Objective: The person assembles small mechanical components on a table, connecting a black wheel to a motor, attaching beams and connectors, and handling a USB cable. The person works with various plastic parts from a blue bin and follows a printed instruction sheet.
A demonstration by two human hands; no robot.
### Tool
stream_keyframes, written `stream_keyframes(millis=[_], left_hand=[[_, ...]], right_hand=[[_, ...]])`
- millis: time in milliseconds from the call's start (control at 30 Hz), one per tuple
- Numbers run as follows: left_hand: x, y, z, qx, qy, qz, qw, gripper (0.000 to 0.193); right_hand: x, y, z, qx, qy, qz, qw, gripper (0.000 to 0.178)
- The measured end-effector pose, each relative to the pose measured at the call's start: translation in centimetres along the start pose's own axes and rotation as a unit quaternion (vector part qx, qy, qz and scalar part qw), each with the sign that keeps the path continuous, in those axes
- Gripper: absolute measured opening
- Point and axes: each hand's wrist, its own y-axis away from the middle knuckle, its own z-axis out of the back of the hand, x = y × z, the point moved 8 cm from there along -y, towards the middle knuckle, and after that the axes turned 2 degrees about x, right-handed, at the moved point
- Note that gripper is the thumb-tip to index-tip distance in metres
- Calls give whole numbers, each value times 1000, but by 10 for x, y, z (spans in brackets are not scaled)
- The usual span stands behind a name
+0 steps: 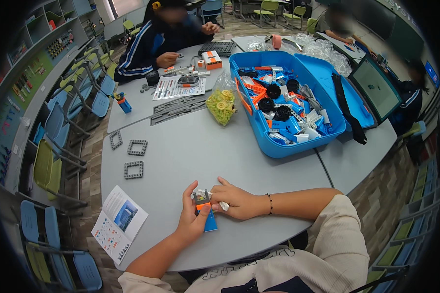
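Observation:
Near the table's front edge, my left hand point(191, 220) is closed around a small building-brick assembly point(210, 224), blue at the bottom with an orange band and a dark grey top. My right hand point(240, 202) is closed at the right side of that assembly, fingers curled. A crumpled white piece point(224, 206), perhaps tissue or thin plastic, sticks out of the right fist. More white shows behind the assembly's top. The right fingertips are partly hidden. An open instruction booklet point(120, 222) lies left of my left forearm.
A blue bin point(278, 149) full of loose bricks stands ahead right, beside a laptop point(374, 85). Grey frames point(133, 169), long grey beams point(176, 108) and a bag of yellow-green pieces point(221, 105) lie on the table. Across it, a person in a dark jacket handles parts.

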Motion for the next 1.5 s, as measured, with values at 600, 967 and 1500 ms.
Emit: stream_keyframes(millis=[600, 967, 1500], left_hand=[[5, -16, 16, -18, 3, 25, 1000, 59], [0, -14, 14, -43, -32, -16, 998, 52], [-2, -13, 9, -42, 50, -16, 998, 59]], right_hand=[[-8, -11, 7, -26, -9, -93, 995, 23], [-16, -9, 2, 17, -81, -141, 987, 22], [-7, -8, 16, -27, -117, -43, 992, 19]])
